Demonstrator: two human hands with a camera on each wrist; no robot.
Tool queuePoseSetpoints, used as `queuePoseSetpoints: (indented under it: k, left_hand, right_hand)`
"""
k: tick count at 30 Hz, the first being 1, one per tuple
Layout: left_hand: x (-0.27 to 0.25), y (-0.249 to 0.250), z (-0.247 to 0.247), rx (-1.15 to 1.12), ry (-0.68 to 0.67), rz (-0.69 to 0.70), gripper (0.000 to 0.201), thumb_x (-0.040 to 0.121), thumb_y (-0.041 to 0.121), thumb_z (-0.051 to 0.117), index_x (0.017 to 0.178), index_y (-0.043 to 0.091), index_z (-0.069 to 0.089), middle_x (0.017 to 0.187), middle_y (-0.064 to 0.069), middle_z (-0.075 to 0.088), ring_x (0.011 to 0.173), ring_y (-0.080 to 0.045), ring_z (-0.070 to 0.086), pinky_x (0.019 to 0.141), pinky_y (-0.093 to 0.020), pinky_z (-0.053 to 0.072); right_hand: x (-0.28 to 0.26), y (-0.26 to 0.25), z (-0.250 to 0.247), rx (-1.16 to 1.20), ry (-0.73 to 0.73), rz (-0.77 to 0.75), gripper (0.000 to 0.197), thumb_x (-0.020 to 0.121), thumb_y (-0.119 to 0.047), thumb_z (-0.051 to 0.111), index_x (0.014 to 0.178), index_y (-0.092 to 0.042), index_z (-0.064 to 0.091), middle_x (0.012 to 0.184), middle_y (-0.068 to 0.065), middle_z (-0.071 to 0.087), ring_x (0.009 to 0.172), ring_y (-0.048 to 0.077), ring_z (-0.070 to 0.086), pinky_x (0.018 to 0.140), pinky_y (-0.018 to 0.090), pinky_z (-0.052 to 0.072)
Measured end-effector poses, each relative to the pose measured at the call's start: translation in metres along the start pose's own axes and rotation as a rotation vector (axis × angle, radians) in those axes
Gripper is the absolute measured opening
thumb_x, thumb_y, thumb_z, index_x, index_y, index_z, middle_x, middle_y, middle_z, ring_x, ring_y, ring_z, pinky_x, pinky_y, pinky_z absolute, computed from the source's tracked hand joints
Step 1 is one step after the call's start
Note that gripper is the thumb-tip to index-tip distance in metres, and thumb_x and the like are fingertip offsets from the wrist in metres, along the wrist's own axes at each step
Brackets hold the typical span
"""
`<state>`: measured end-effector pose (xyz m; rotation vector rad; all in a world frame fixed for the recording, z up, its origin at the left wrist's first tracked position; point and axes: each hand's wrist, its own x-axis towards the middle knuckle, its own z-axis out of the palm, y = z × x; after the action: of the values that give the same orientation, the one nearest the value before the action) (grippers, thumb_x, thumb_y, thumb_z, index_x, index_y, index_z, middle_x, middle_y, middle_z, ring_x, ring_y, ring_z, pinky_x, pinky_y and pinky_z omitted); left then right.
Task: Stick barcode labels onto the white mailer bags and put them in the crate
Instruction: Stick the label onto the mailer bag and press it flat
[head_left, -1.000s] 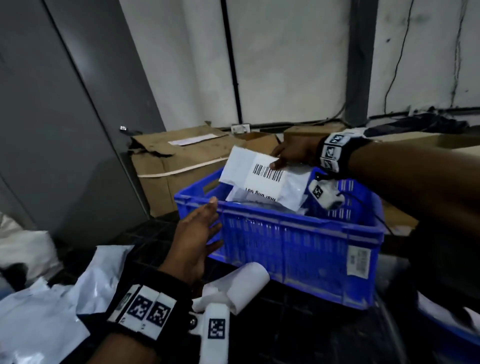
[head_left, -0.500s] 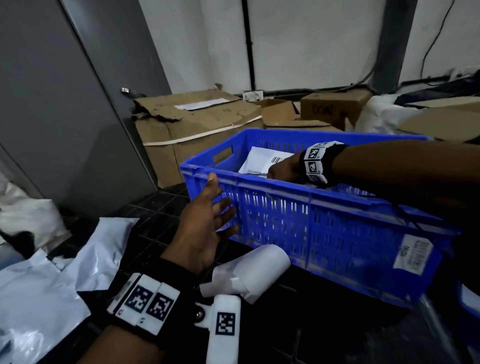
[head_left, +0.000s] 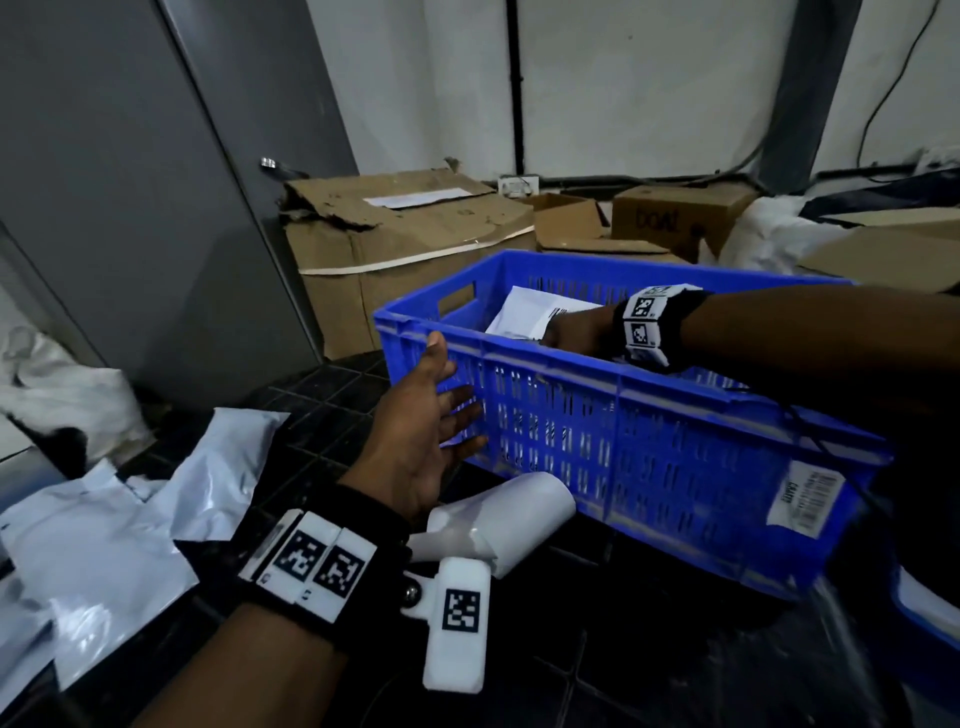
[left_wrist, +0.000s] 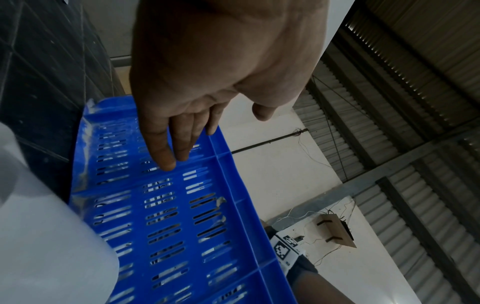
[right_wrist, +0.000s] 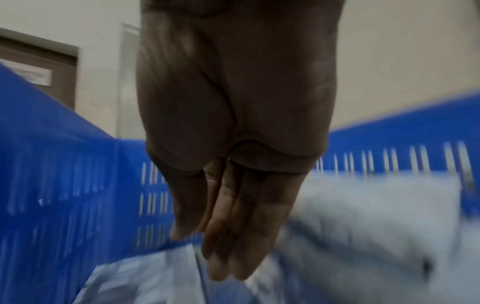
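While straight-fingered hands (head_left: 415, 441) (right_wrist: 233, 205) tend the crate (head_left: 649, 441), dark floor tiles (head_left: 332, 395) meet white walls (head_left: 649, 93).

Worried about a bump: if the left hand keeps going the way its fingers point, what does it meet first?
Likely the crate: the left hand is open, fingers aimed at its slotted near wall. They look at or almost on it; actual contact is unclear.

Slotted plastic crate (head_left: 649, 436): bright blue, rows of narrow slits.
White mailer bag in crate (head_left: 524, 314): black barcode stripes.
Wrist bands (head_left: 317, 564): black, white-and-black square markers.
Floor tiles (head_left: 332, 410), 9 o'clock of crate: black.
Cardboard boxes (head_left: 405, 244): brown.
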<state>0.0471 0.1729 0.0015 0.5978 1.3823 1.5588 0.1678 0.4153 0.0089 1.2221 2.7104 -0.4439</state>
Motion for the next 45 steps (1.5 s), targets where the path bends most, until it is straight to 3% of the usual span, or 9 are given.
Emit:
queuePoseSetpoints:
  k: [4, 8, 13, 18, 23, 29, 35, 39, 45]
  left_hand:
    - [-0.022, 0.013, -0.002, 0.037, 0.018, 0.015, 0.054, 0.093, 0.064, 0.059, 0.126, 0.022, 0.063, 0.119, -0.008, 0.068, 0.110, -0.025, 0.068, 0.091, -0.048, 0.056]
    - [-0.050, 0.025, -0.007, 0.258, 0.003, 0.077, 0.031, 0.091, 0.049, 0.071, 0.110, 0.024, 0.070, 0.112, -0.003, 0.069, 0.092, -0.022, 0.070, 0.077, -0.039, 0.055]
    - [-0.091, 0.034, -0.046, 0.642, -0.154, 0.101, 0.028, 0.089, 0.036, 0.078, 0.105, 0.012, 0.074, 0.087, -0.005, 0.067, 0.075, -0.025, 0.061, 0.062, -0.032, 0.046]
    - [-0.156, 0.021, -0.095, 0.691, -0.141, 0.107, 0.028, 0.092, 0.030, 0.076, 0.101, 0.003, 0.075, 0.080, -0.010, 0.068, 0.059, -0.018, 0.058, 0.051, -0.024, 0.042]
    - [-0.239, 0.007, -0.157, 1.018, -0.043, 0.070, 0.032, 0.087, 0.050, 0.076, 0.102, 0.022, 0.076, 0.097, 0.002, 0.078, 0.083, -0.018, 0.077, 0.071, -0.037, 0.061]
    - [-0.298, -0.026, -0.228, 0.911, 0.056, -0.054, 0.054, 0.064, 0.063, 0.088, 0.099, 0.023, 0.076, 0.100, -0.009, 0.077, 0.085, -0.025, 0.077, 0.060, -0.030, 0.053]
    - [-0.291, -0.036, -0.238, 0.698, 0.078, -0.032, 0.028, 0.087, 0.034, 0.081, 0.104, 0.012, 0.075, 0.096, -0.009, 0.076, 0.083, -0.026, 0.075, 0.063, -0.031, 0.050]
    - [-0.262, -0.022, -0.236, 0.640, 0.130, 0.113, 0.021, 0.090, 0.023, 0.078, 0.098, 0.004, 0.075, 0.072, -0.016, 0.069, 0.067, -0.024, 0.068, 0.062, -0.033, 0.051]
    - [-0.168, -0.010, -0.293, 0.979, 0.317, 0.121, 0.011, 0.087, 0.024, 0.081, 0.088, 0.014, 0.077, 0.084, -0.015, 0.076, 0.067, -0.020, 0.064, 0.067, -0.033, 0.053]
  right_hand:
    - [-0.032, -0.011, -0.034, -0.002, -0.019, -0.005, 0.016, 0.097, -0.002, 0.059, 0.102, 0.001, 0.074, 0.092, 0.014, 0.072, 0.072, 0.022, 0.067, 0.047, 0.025, 0.053]
    - [-0.074, -0.030, -0.076, -0.151, 0.119, -0.076, 0.013, 0.090, -0.016, 0.077, 0.101, -0.008, 0.075, 0.083, 0.005, 0.077, 0.068, 0.016, 0.073, 0.061, 0.030, 0.060]
    - [-0.139, -0.077, -0.092, -0.347, 0.302, -0.297, 0.003, 0.086, -0.022, 0.076, 0.084, -0.025, 0.075, 0.076, -0.006, 0.077, 0.072, 0.011, 0.071, 0.064, 0.022, 0.043]
    - [-0.202, -0.141, -0.029, -0.261, 0.282, -0.512, 0.004, 0.082, -0.029, 0.077, 0.083, -0.026, 0.075, 0.077, -0.008, 0.075, 0.073, 0.012, 0.069, 0.074, 0.034, 0.055]
    - [-0.261, -0.202, 0.077, -0.080, 0.158, -0.697, 0.015, 0.085, -0.031, 0.081, 0.098, -0.022, 0.078, 0.086, -0.008, 0.076, 0.077, 0.004, 0.067, 0.073, 0.021, 0.049]
    - [-0.272, -0.233, 0.171, 0.109, 0.023, -0.694, 0.021, 0.084, -0.037, 0.082, 0.099, -0.023, 0.078, 0.089, -0.007, 0.077, 0.078, 0.004, 0.070, 0.075, 0.025, 0.055]
    - [-0.239, -0.226, 0.169, -0.035, 0.147, -0.499, 0.020, 0.082, -0.039, 0.080, 0.096, -0.025, 0.077, 0.094, -0.007, 0.077, 0.084, 0.010, 0.068, 0.078, 0.025, 0.050]
    - [-0.205, -0.204, 0.151, 0.160, 0.095, -0.353, 0.010, 0.083, -0.029, 0.083, 0.085, -0.021, 0.078, 0.077, -0.006, 0.074, 0.056, -0.008, 0.059, 0.060, 0.013, 0.048]
    - [-0.164, -0.231, 0.143, 0.219, 0.109, -0.362, 0.012, 0.084, -0.028, 0.082, 0.085, -0.016, 0.080, 0.061, -0.007, 0.068, 0.046, -0.003, 0.056, 0.050, 0.016, 0.048]
